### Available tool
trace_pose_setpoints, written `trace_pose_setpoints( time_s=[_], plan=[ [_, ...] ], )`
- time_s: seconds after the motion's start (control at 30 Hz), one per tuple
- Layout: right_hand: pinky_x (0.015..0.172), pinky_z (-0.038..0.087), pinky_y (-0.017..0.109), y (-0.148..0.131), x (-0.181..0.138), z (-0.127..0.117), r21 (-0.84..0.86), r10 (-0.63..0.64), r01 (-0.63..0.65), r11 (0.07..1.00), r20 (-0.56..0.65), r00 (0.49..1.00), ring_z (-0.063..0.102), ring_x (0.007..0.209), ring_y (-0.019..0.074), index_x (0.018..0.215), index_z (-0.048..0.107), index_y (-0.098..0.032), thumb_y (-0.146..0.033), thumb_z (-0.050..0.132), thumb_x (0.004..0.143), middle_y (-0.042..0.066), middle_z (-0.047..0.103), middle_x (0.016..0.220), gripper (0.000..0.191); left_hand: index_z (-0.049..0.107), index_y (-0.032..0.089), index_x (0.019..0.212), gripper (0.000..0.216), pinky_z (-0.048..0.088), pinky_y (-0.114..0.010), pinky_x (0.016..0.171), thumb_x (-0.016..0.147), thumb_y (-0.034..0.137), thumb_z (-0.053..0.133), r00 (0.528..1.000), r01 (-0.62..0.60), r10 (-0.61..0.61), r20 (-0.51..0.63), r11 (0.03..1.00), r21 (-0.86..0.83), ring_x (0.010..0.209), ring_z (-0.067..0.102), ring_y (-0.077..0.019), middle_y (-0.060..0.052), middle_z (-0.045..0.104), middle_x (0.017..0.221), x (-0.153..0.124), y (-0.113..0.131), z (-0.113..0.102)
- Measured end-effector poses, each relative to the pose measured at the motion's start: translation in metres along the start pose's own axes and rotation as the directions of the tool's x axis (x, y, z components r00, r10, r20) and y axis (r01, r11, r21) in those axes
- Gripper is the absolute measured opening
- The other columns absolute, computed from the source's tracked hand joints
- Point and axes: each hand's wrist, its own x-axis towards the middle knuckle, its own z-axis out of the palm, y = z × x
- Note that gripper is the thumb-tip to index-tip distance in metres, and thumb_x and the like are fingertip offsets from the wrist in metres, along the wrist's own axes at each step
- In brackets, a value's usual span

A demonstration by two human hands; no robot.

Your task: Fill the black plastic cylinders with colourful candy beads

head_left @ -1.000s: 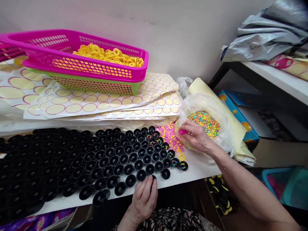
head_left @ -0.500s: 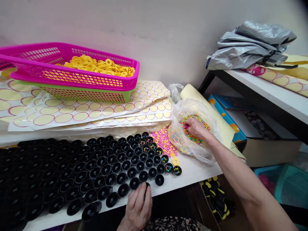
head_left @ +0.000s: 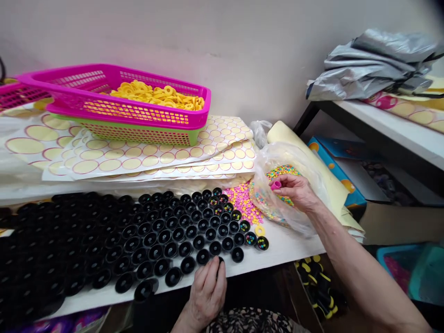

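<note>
I'm watching the two hands working well apart. The right hand [head_left: 293, 188] is pinching a small pink cup [head_left: 276, 185] between thumb and fingers at the mouth of a clear plastic bag [head_left: 314, 201], probably by its sides so that the opening stays free. The left hand [head_left: 209, 284] is curling its fingers at a black cup [head_left: 220, 260] on the near edge; I cannot tell whether they are gripping it. The bag is holding multicoloured beads [head_left: 283, 171], apparently standing open for easy reach. Rows of black cups [head_left: 178, 234] are sitting mouth-up on the bench [head_left: 280, 243], seemingly packed close to save room; several at the right end are holding beads. Behind, a magenta basket [head_left: 205, 108] is containing yellow rings [head_left: 149, 94].
</note>
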Motion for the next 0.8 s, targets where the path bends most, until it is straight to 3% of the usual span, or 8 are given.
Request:
trace_pose_setpoints(
  time_s=[0.2,0.3,0.63,0.8],
  plan=[
    [0.064,0.046,0.027,-0.016,-0.020,0.057,-0.075,0.014,0.007,0.997,0.274,0.962,0.055,0.072,0.0127,0.080,0.067,-0.018,-0.023,0.074,0.064,0.001,0.061,0.077,0.018,0.058,0.005,0.110,0.037,0.048,-0.037,0.089,0.073,0.006,0.060,1.000,0.016,-0.016,-0.003,1.000,-0.012,0.111,0.052,-0.0264,-0.020,0.054,0.121,0.002,0.003,-0.004],
    [0.064,0.046,0.026,-0.017,-0.024,0.073,-0.125,0.015,0.027,0.992,0.323,0.946,0.054,0.071,0.0124,0.083,0.067,-0.018,-0.023,0.070,0.068,0.001,0.061,0.077,0.017,0.058,0.004,0.110,0.038,0.048,-0.036,0.090,0.072,0.005,0.061,1.000,0.012,-0.012,-0.002,1.000,-0.011,0.111,0.052,-0.0260,-0.021,0.052,0.124,0.002,0.002,-0.004],
    [0.066,0.045,0.026,-0.007,-0.022,0.075,-0.232,-0.019,0.078,0.970,0.245,0.969,0.054,0.072,0.0125,0.080,0.069,-0.018,-0.023,0.070,0.067,0.001,0.062,0.078,0.015,0.058,0.008,0.113,0.040,0.050,-0.035,0.089,0.074,0.007,0.060,1.000,0.022,-0.022,-0.008,1.000,-0.002,0.112,0.053,-0.0242,-0.019,0.051,0.128,-0.001,0.002,-0.003],
    [0.066,0.046,0.026,-0.016,-0.022,0.064,-0.091,-0.010,0.027,0.996,0.181,0.983,0.055,0.072,0.0126,0.082,0.069,-0.019,-0.023,0.073,0.064,0.000,0.063,0.078,0.019,0.058,0.006,0.111,0.037,0.048,-0.036,0.089,0.075,0.006,0.058,1.000,-0.002,0.002,0.008,1.000,-0.013,0.110,0.054,-0.0256,-0.018,0.058,0.116,-0.005,-0.001,-0.001]
  ],
)
